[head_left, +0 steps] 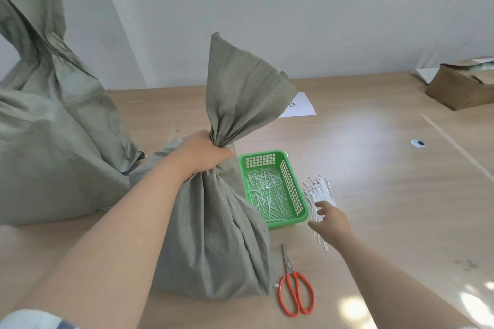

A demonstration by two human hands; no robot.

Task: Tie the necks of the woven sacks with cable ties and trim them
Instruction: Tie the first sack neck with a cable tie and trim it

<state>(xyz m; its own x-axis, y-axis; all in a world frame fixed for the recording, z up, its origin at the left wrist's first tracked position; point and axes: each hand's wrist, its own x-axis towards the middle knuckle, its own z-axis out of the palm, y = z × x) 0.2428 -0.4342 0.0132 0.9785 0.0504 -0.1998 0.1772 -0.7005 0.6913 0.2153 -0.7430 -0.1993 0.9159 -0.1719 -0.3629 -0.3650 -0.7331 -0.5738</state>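
With the left hand [205, 153] clamped on the woven sack [213, 235] neck, the nearer right hand [332, 222], fingers loosely apart and empty, reaches the cable ties [319, 191] lying 11-to-5 o'clock at its 11 o'clock.

Sacks [213, 235]: grey-green weave. Basket [292, 181]: bright green lattice. Cable ties [319, 189]: white. Scissors [295, 291]: orange-red handles. Tabletop [387, 181]: pale wood grain.

Right of the right grip [332, 223] the tabletop [401, 195] lies open. Just left of it the basket [295, 189] blocks, with the sack [213, 243] beyond. Nearer the person lie scissors [295, 292]. Left of the left grip [205, 153] a second sack [53, 147] crowds in.
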